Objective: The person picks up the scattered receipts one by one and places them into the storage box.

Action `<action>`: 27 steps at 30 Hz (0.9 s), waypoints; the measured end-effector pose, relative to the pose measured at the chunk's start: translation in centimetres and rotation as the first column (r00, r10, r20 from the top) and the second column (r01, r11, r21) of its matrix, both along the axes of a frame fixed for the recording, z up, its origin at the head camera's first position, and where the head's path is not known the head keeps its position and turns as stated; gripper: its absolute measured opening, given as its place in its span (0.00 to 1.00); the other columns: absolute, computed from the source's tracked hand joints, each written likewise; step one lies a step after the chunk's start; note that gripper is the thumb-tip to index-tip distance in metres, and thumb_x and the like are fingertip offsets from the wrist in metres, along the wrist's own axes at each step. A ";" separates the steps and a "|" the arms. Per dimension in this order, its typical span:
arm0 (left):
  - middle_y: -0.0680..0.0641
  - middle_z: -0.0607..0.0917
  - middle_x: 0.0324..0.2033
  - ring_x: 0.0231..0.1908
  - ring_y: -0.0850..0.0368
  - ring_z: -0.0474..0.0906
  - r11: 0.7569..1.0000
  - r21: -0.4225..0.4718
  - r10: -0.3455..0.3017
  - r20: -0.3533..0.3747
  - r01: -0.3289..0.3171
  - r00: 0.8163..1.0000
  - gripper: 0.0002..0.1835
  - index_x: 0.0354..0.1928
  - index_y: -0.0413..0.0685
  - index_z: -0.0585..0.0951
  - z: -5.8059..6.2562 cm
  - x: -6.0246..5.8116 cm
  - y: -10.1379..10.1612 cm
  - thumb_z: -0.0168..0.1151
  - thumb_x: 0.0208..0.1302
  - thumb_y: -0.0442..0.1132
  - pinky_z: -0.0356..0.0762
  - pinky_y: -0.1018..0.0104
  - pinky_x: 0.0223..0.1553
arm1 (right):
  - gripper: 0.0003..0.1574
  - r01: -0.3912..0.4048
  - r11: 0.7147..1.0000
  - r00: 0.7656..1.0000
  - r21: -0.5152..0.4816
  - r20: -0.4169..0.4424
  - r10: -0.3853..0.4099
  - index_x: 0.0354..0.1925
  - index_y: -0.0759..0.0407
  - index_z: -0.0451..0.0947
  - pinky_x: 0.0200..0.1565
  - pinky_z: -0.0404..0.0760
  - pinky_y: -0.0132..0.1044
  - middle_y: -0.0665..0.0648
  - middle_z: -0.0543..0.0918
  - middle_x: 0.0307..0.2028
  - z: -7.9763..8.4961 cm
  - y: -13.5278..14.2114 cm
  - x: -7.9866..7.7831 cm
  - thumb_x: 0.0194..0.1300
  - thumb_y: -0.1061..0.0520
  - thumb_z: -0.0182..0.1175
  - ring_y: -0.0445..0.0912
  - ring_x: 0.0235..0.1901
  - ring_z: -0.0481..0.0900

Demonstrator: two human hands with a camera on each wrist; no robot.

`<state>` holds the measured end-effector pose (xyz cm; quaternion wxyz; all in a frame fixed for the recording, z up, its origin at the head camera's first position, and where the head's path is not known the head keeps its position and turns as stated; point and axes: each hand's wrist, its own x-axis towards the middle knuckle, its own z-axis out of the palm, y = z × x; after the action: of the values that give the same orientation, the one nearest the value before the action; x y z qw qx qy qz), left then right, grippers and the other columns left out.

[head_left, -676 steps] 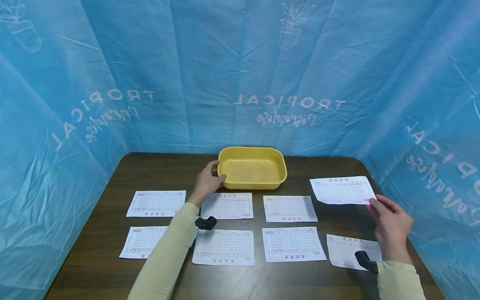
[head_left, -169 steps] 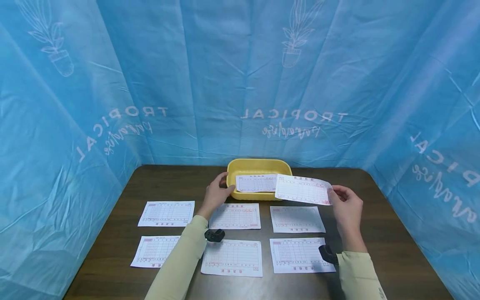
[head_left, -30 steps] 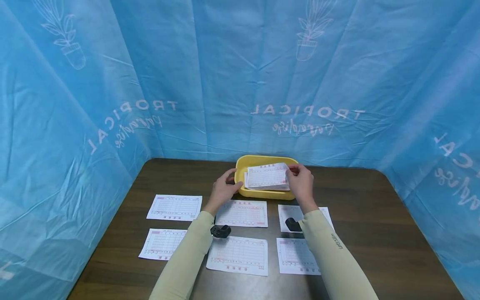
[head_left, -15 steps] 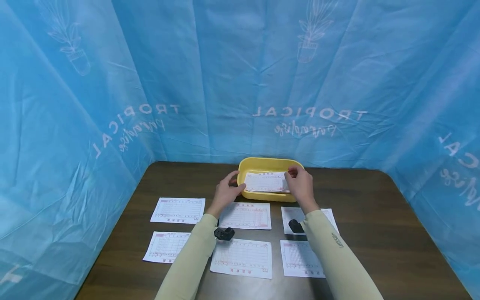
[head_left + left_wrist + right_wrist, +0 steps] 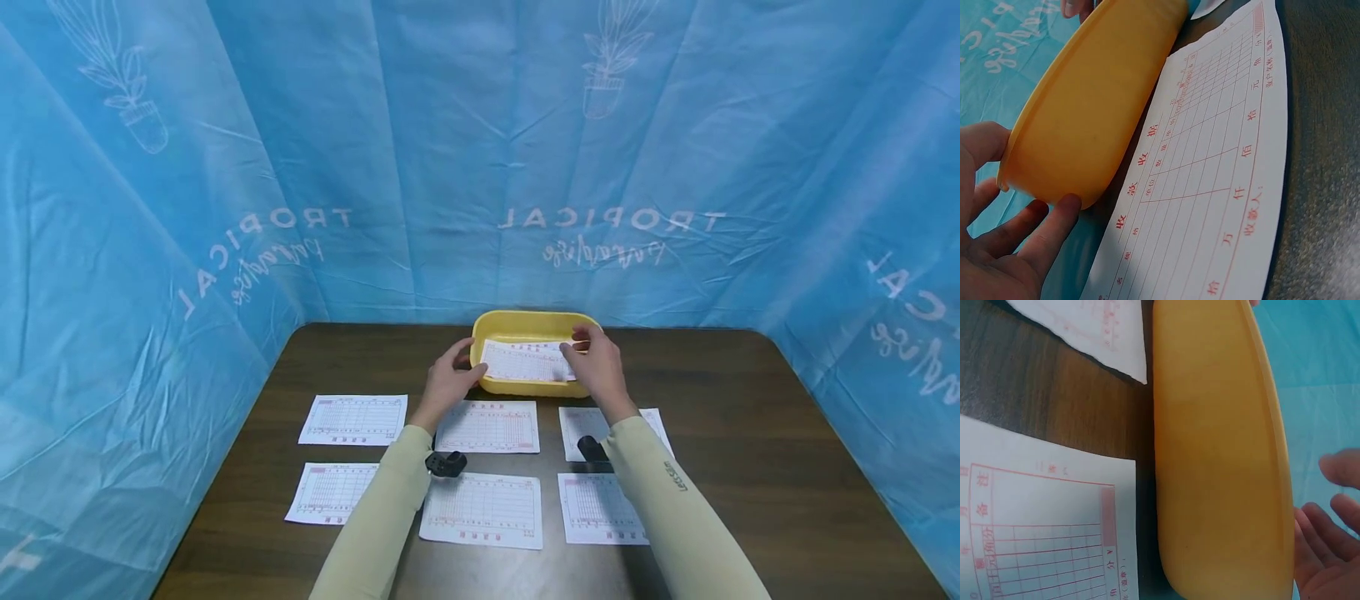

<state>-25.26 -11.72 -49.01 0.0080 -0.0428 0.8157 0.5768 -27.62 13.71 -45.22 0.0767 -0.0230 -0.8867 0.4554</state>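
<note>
first speaker: where is the yellow basin [image 5: 528,389] placed?

second speaker: it is set by the far edge of the brown table [image 5: 765,433], with its left end at the left hand [image 5: 447,385] and its right end just under the right hand [image 5: 602,371].

first speaker: is it held?

second speaker: by the left hand, yes. its wall is gripped at the left end, the thumb being placed at the near corner and the fingers further back.

first speaker: and the right hand?

second speaker: nothing is seen to be gripped there. in the right wrist view the thumb and fingers are parted, beside the rim; whether anything is touched by the thumb tip cannot be told.

first speaker: what is contained in the basin?

second speaker: white printed paper [image 5: 521,364] is laid there, between the hands, its right end close to the right thumb. the number of sheets cannot be told.

first speaker: and nearer the viewer?

second speaker: six paper slips [image 5: 481,510] are spread in two rows of three. the right-hand pair is partly covered by the right sleeve [image 5: 678,508].
</note>
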 end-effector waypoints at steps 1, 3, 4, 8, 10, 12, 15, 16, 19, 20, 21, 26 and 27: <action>0.49 0.78 0.55 0.42 0.57 0.81 1.000 0.002 0.000 0.004 0.000 1.000 0.31 0.66 0.66 0.69 -0.1 0.0 0.0 0.66 0.61 0.49 0.80 0.63 0.42 | 0.27 -0.017 1.000 1.000 0.007 0.004 0.017 0.59 0.60 0.70 0.51 0.76 0.50 0.60 0.76 0.50 -0.1 0.0 0.1 0.65 0.52 0.62 0.54 0.50 0.74; 0.49 0.78 0.55 0.42 0.57 0.81 1.000 0.008 0.000 0.013 0.000 1.000 0.31 0.67 0.66 0.69 -0.3 0.1 0.0 0.66 0.61 0.49 0.80 0.63 0.42 | 0.30 -0.048 0.999 0.999 0.017 0.010 0.048 0.60 0.60 0.69 0.52 0.76 0.50 0.60 0.75 0.52 -0.3 0.0 0.3 0.64 0.51 0.63 0.54 0.51 0.74; 0.49 0.78 0.55 0.42 0.57 0.81 1.000 0.008 0.000 0.017 0.000 1.000 0.31 0.66 0.66 0.69 -0.4 0.1 0.0 0.66 0.61 0.49 0.80 0.63 0.42 | 0.30 -0.060 0.998 0.998 0.021 0.012 0.060 0.61 0.60 0.69 0.52 0.75 0.50 0.60 0.75 0.52 -0.4 0.0 0.4 0.64 0.51 0.63 0.54 0.51 0.74; 0.48 0.78 0.55 0.42 0.57 0.81 1.000 0.012 0.004 0.015 -0.004 1.000 0.31 0.66 0.66 0.70 -0.4 0.1 0.0 0.66 0.61 0.49 0.80 0.63 0.43 | 0.30 -0.080 0.996 0.997 0.035 -0.005 0.080 0.60 0.61 0.69 0.52 0.76 0.49 0.59 0.75 0.53 -0.4 0.2 0.6 0.64 0.50 0.63 0.54 0.51 0.73; 0.48 0.78 0.55 0.42 0.56 0.81 1.000 0.018 0.003 0.007 -0.003 1.000 0.31 0.66 0.66 0.70 -0.2 0.0 0.0 0.66 0.61 0.49 0.80 0.62 0.43 | 0.29 -0.088 0.995 0.996 0.048 -0.016 0.089 0.59 0.61 0.70 0.52 0.76 0.50 0.60 0.75 0.52 -0.1 0.3 0.6 0.65 0.51 0.63 0.54 0.51 0.73; 0.48 0.78 0.55 0.43 0.56 0.81 1.000 0.016 0.005 0.006 -0.005 1.000 0.31 0.66 0.66 0.70 0.0 -0.1 0.0 0.66 0.61 0.49 0.80 0.62 0.43 | 0.28 -0.096 0.994 0.995 0.059 -0.020 0.097 0.59 0.61 0.70 0.52 0.76 0.50 0.60 0.75 0.52 0.4 0.4 0.6 0.65 0.51 0.62 0.54 0.51 0.74; 0.48 0.78 0.55 0.43 0.55 0.81 1.000 0.016 0.001 0.006 -0.002 1.000 0.31 0.66 0.66 0.70 0.1 -0.2 0.1 0.66 0.61 0.49 0.80 0.62 0.43 | 0.29 -0.100 0.991 0.994 0.084 -0.027 0.103 0.60 0.62 0.70 0.52 0.75 0.51 0.61 0.76 0.53 0.7 1.0 0.7 0.65 0.50 0.62 0.56 0.51 0.74; 0.47 0.78 0.56 0.44 0.55 0.81 1.000 0.013 0.000 0.007 0.000 1.000 0.31 0.66 0.65 0.69 0.2 -0.2 0.2 0.66 0.61 0.49 0.80 0.62 0.44 | 0.29 -0.097 0.991 0.995 0.091 -0.027 0.100 0.60 0.62 0.71 0.52 0.75 0.51 0.61 0.76 0.53 0.8 1.2 0.7 0.65 0.50 0.62 0.56 0.51 0.74; 0.47 0.77 0.56 0.44 0.55 0.81 1.000 0.005 -0.002 0.011 0.002 1.000 0.31 0.66 0.66 0.69 0.1 -0.3 0.2 0.66 0.61 0.49 0.79 0.62 0.44 | 0.29 -0.094 0.988 0.995 0.119 -0.031 0.098 0.60 0.62 0.70 0.52 0.75 0.51 0.62 0.75 0.53 1.1 1.8 1.0 0.65 0.51 0.62 0.56 0.51 0.74; 0.47 0.77 0.56 0.44 0.55 0.81 1.000 0.005 -0.002 0.012 0.002 1.000 0.31 0.66 0.66 0.69 0.1 -0.3 0.2 0.66 0.61 0.49 0.79 0.62 0.44 | 0.29 -0.095 0.987 0.995 0.128 -0.029 0.099 0.60 0.62 0.70 0.52 0.75 0.51 0.63 0.75 0.53 1.3 1.9 1.2 0.65 0.51 0.62 0.56 0.51 0.73; 0.47 0.77 0.56 0.43 0.55 0.81 1.000 0.011 0.000 0.012 0.000 1.000 0.31 0.66 0.66 0.69 0.1 -0.3 0.2 0.67 0.61 0.49 0.79 0.62 0.44 | 0.29 -0.099 0.986 0.994 0.134 -0.025 0.103 0.60 0.62 0.70 0.52 0.75 0.52 0.63 0.75 0.53 1.4 2.1 1.4 0.65 0.52 0.62 0.56 0.50 0.73; 0.46 0.78 0.56 0.43 0.56 0.81 1.000 0.026 0.007 0.016 -0.008 1.000 0.31 0.66 0.66 0.70 0.0 -0.2 0.1 0.67 0.61 0.48 0.80 0.63 0.43 | 0.30 -0.110 0.982 0.993 0.152 -0.018 0.114 0.61 0.62 0.69 0.51 0.76 0.51 0.62 0.74 0.53 1.8 3.0 2.3 0.66 0.51 0.62 0.55 0.50 0.73; 0.46 0.78 0.56 0.43 0.56 0.81 1.000 0.028 0.005 0.017 -0.005 1.000 0.31 0.66 0.66 0.70 0.1 -0.2 0.1 0.67 0.61 0.48 0.80 0.63 0.43 | 0.30 -0.107 0.982 0.994 0.158 -0.020 0.112 0.61 0.62 0.69 0.51 0.76 0.50 0.62 0.74 0.53 1.8 3.2 2.5 0.66 0.51 0.62 0.55 0.50 0.74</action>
<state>-25.51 -11.63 -48.96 0.0142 -0.0496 0.8074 0.5877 -25.15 16.92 -43.40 0.0658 0.0385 -0.9185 0.3880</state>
